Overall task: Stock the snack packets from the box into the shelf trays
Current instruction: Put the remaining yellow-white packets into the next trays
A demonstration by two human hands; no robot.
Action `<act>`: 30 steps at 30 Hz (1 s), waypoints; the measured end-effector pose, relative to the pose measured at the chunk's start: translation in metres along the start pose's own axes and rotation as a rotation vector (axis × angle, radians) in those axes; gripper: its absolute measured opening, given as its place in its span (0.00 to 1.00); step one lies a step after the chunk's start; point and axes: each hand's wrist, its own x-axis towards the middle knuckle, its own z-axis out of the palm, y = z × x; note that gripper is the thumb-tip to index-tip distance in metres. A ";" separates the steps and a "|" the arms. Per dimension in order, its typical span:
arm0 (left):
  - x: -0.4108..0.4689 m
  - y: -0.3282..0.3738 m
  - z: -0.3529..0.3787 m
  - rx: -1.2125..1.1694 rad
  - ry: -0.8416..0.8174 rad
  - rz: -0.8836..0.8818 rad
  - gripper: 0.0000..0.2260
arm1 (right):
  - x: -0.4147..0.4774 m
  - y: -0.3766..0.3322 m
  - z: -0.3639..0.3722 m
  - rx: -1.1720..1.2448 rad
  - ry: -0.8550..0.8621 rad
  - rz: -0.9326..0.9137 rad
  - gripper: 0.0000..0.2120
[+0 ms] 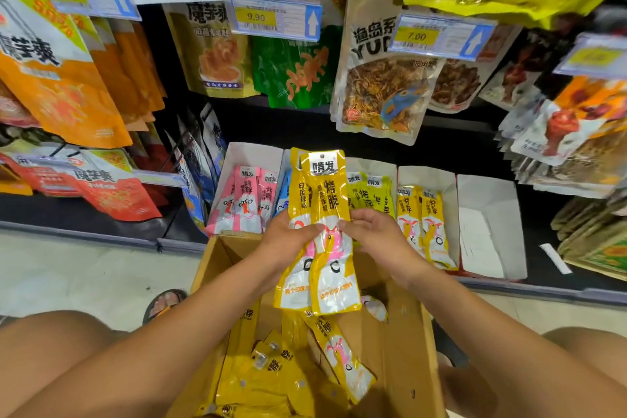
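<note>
Bare knees frame a cardboard box (403, 332) on the floor, with loose yellow packets (271, 380) piled inside. Above it, both hands grasp a small stack of yellow snack packets (320, 214), held upright: the left hand (288, 241) pinches the stack from its left side, the right hand (376, 237) grips its right edge. Just behind, white shelf trays (488, 200) sit in a row on the bottom shelf, holding pink packets (242, 204), green packets (371, 197) and more yellow ones (427, 227); the rightmost tray holds none. Bagged snacks hang above, under price tags (274, 19)
</note>
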 end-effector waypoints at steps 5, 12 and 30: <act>0.011 0.001 0.014 0.034 0.030 0.045 0.13 | -0.009 0.007 -0.001 -0.113 -0.044 -0.063 0.15; 0.021 0.006 0.034 0.023 -0.142 -0.029 0.11 | -0.004 0.006 -0.035 -0.110 0.027 -0.039 0.20; 0.065 -0.026 0.039 0.100 -0.087 -0.081 0.08 | 0.149 0.122 -0.210 -0.692 0.303 0.320 0.11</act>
